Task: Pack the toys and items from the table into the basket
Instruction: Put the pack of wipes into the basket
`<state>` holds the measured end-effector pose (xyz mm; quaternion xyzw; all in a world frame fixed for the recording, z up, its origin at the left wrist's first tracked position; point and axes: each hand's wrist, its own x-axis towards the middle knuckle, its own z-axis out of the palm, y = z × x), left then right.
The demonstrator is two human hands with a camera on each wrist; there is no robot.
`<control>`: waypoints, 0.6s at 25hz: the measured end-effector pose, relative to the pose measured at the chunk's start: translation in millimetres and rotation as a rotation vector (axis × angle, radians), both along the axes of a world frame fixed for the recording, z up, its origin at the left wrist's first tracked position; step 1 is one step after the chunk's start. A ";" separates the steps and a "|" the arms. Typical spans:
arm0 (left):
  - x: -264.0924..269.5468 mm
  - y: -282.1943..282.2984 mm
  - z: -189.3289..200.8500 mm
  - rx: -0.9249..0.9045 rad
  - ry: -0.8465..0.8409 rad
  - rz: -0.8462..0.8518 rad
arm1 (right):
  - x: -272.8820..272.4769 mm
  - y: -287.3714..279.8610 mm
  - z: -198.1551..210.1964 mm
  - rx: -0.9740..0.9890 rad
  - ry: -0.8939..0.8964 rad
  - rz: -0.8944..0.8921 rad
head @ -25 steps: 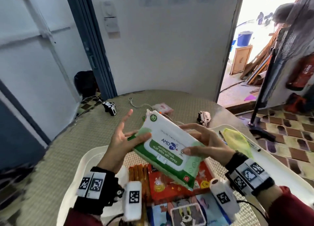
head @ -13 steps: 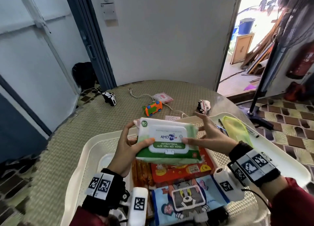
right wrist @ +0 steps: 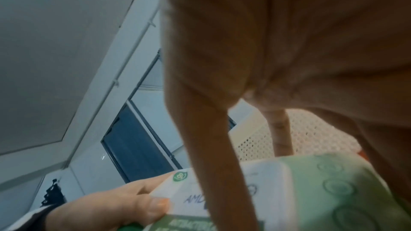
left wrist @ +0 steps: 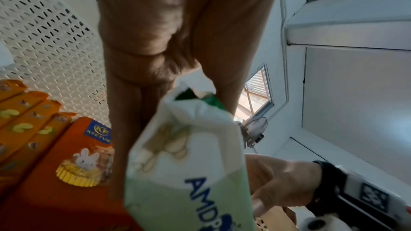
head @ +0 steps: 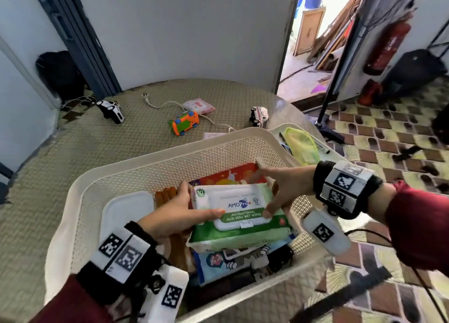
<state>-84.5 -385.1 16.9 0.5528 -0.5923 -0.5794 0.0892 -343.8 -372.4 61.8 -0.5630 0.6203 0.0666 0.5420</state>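
Head view: the left hand [head: 173, 216] and right hand [head: 283, 189] each pinch an end of the wet wipes pack [head: 239, 217], thumbs on top, inside the basket [head: 155, 167] near its front right corner. Left wrist view: fingers [left wrist: 124, 129] run beneath the pack. Right wrist view: the thumb [right wrist: 213, 164] presses its lid.

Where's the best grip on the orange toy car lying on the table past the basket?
From above, fingers across the body of the orange toy car, between the wheels. It appears tipped on its side, blue wheels facing outward, so the narrow body is the likely hold. A white cable runs just behind it; keep clear of that.
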 end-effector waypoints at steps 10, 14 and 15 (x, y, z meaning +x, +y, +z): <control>-28.0 11.1 -43.7 0.254 -0.061 -0.291 | 9.0 -11.4 -24.0 0.193 0.300 0.135; -35.8 15.4 -47.9 0.291 0.015 -0.297 | 16.8 -11.5 -34.6 0.137 0.355 0.078; -35.7 15.3 -46.7 0.274 0.036 -0.316 | 19.5 -10.3 -34.4 0.095 0.378 0.054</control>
